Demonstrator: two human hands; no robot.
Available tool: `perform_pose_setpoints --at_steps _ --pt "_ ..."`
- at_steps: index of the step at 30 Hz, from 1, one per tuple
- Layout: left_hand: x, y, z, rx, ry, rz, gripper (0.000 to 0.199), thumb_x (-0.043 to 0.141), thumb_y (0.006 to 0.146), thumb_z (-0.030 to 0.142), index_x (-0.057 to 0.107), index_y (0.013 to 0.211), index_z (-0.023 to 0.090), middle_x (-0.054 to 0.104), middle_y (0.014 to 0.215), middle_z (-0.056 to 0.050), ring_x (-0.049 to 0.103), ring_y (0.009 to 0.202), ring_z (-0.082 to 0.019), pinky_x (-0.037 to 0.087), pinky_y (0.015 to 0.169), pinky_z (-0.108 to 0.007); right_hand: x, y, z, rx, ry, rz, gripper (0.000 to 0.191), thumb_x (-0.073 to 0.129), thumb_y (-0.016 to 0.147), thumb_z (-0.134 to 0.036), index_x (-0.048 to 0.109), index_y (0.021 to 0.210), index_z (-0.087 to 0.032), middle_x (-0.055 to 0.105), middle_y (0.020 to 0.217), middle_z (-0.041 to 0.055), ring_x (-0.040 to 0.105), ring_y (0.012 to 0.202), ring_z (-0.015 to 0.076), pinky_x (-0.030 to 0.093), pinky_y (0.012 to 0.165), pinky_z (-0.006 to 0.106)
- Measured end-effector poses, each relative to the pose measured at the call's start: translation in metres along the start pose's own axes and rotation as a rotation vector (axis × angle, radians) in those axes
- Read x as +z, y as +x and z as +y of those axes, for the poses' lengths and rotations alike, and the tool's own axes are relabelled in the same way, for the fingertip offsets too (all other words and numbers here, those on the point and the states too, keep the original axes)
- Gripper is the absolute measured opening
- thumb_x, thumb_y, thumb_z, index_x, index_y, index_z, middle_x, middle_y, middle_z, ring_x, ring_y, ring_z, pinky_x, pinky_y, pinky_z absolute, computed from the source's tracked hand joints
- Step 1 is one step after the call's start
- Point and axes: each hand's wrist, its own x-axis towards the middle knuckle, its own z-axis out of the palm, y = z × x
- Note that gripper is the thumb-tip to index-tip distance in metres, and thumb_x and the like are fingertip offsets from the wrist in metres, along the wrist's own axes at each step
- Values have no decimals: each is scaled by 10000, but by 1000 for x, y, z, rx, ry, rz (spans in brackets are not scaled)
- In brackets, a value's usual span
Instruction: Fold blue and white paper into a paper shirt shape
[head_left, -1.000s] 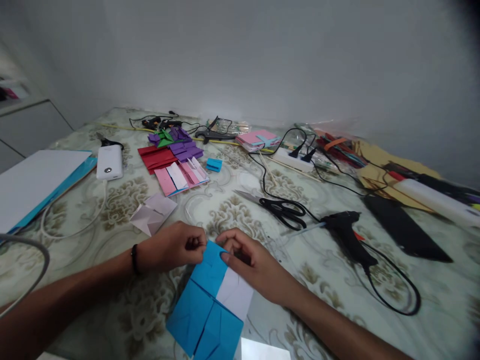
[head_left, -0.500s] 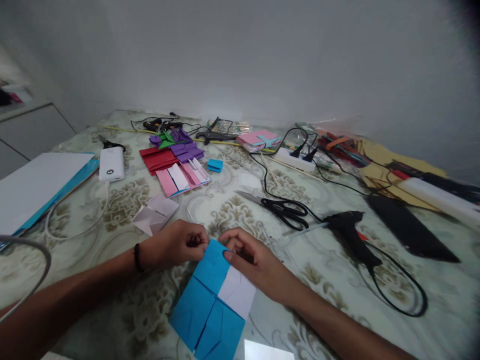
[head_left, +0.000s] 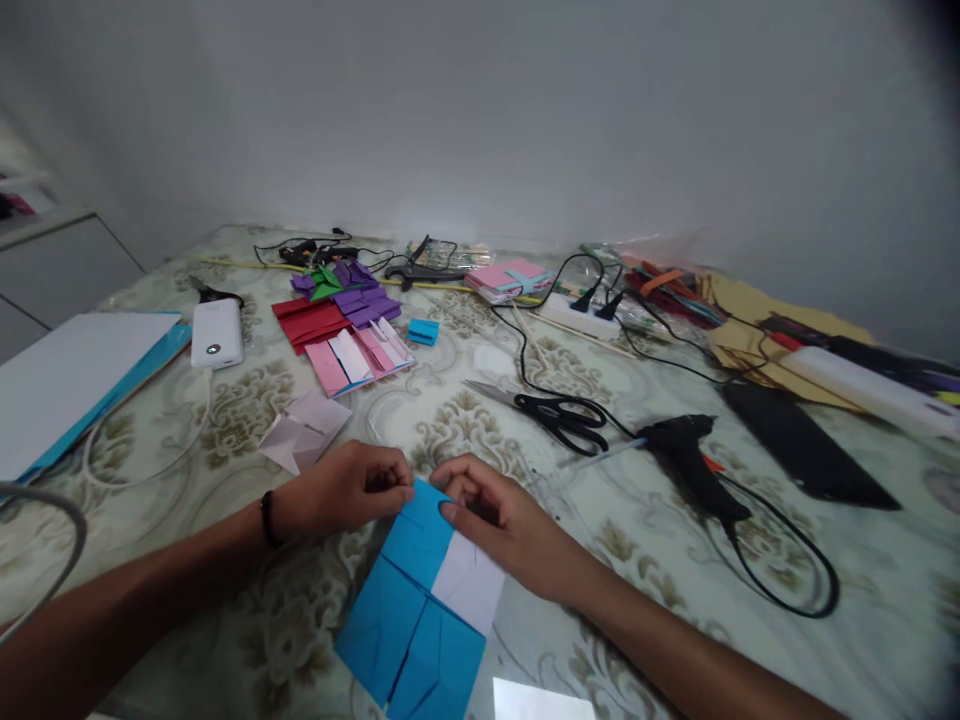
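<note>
Blue paper (head_left: 409, 610), folded with a white panel showing on its right side, lies low in the centre of the frame on the patterned bench (head_left: 465, 420), its top corner pointing up between the two hands. Reaching in from the lower left, the left hand (head_left: 341, 490) is curled knuckles-up, a dark band on its wrist, and its fingers (head_left: 394, 488) are pressed together in a pinch on the left edge of the paper's top corner. From the lower right the right hand (head_left: 499, 520) comes in with the forearm running diagonally; its fingers are bent inward and the thumb (head_left: 450, 512) lies flat on the blue flap — pinching the same corner from the other side. Both hands nearly meet at the tip. Just above the left hand sits a pale folded paper (head_left: 304, 432). Right of centre lie black-handled scissors (head_left: 559, 412) and, further right, a black glue gun (head_left: 686, 455) with its cord looping toward the lower right. Toward the upper left of the frame are a white power bank (head_left: 216, 333), a stack of red, purple and pink folded papers (head_left: 341, 325) and a small blue folded piece (head_left: 424, 331). White sheets (head_left: 64, 375) over a blue one rest at the far left edge — while a white power strip (head_left: 581, 318) with plugged cables sits in the upper middle.
</note>
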Motion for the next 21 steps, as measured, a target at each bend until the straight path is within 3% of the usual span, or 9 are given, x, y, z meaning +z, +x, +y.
perform_pose_setpoints --at_steps 12,21 --pt "1 0 -3 -17 -23 -14 248 638 883 375 660 828 134 581 678 22 475 620 -102 345 549 -191 0 -1 -2 0 -24 -8 310 639 994 -486 614 1137 -212 485 760 -46 460 700 141 356 636 278" --pt "0 1 -2 0 -81 11 243 645 890 379 625 805 153 585 685 10 489 633 -120 367 574 -224 -1 0 -1 20 35 -3 442 641 963 -601 607 1162 -208 463 761 -45 448 700 145 349 626 276"
